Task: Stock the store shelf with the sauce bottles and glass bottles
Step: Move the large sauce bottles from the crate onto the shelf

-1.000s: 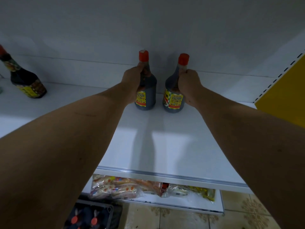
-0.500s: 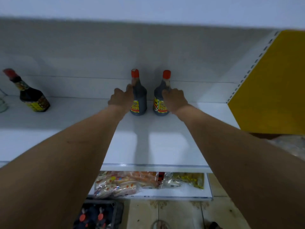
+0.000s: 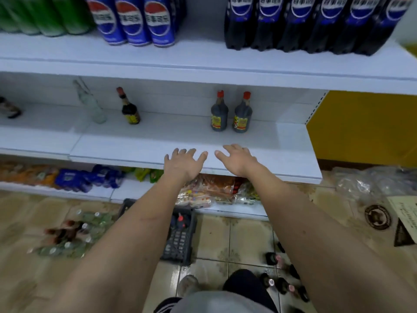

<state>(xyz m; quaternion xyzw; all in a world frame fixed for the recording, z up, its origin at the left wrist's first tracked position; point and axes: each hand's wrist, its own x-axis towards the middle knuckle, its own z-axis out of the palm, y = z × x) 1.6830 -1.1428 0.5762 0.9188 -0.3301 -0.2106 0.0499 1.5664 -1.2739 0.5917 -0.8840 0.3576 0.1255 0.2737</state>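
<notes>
Two dark sauce bottles with red caps, the left one [image 3: 218,114] and the right one [image 3: 242,115], stand side by side at the back of the white middle shelf [image 3: 146,143]. My left hand [image 3: 184,164] and my right hand [image 3: 239,160] hover over the shelf's front edge, fingers spread and holding nothing, well short of the bottles. Further left on the same shelf stand another sauce bottle [image 3: 129,108] and a clear glass bottle [image 3: 90,102]. On the floor lie several glass bottles [image 3: 72,236], and a dark crate [image 3: 180,236] holds a red-capped bottle.
The shelf above carries blue cola cans [image 3: 133,19], dark cola bottles [image 3: 304,21] and green bottles [image 3: 40,14]. Snack packets [image 3: 203,193] fill the bottom shelf. A yellow panel [image 3: 365,127] closes the right side. More small bottles [image 3: 279,274] stand by my feet.
Both hands have let go of the two sauce bottles and pulled back to the shelf's front edge. The view has drawn back and now takes in the upper shelf and the floor.
</notes>
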